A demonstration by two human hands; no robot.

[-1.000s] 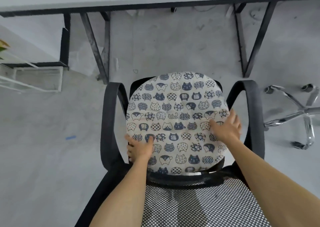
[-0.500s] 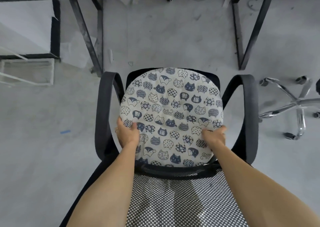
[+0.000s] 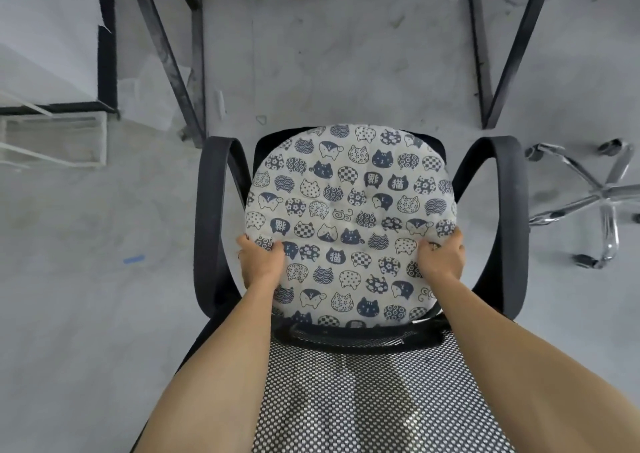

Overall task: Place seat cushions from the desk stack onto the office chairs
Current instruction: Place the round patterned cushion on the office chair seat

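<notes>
Cushion (image 3: 349,224) and chair (image 3: 498,224) now line up: the round pad with the cat print lies on the seat, between the two black armrests, its far edge close to the seat's front rim and its near edge against the base of the mesh backrest (image 3: 363,393). A second ago the right hand lay flat and open on top of the pad, further out; half a second ago both hands had come in to the rim. Now the left hand (image 3: 261,258) is clamped on the pad's left edge, thumb on top and fingers curled underneath, and the right hand (image 3: 441,257) grips the right edge the same way, fabric bunched slightly under each thumb. Between those frames the pad appears to have slid toward the person, so that it sits deeper between the forearms and covers more of the seat.

By my reading, this is the last adjustment for this chair: the pad looks centred, flat and fully supported, so letting go should leave it in place. Beyond the right hand, a chrome five-star base (image 3: 602,203) of another chair stands on the floor, likely the next one to be served. Beyond both hands, black legs of the counter (image 3: 173,65) cross the top of the view; the stack itself is not visible.
</notes>
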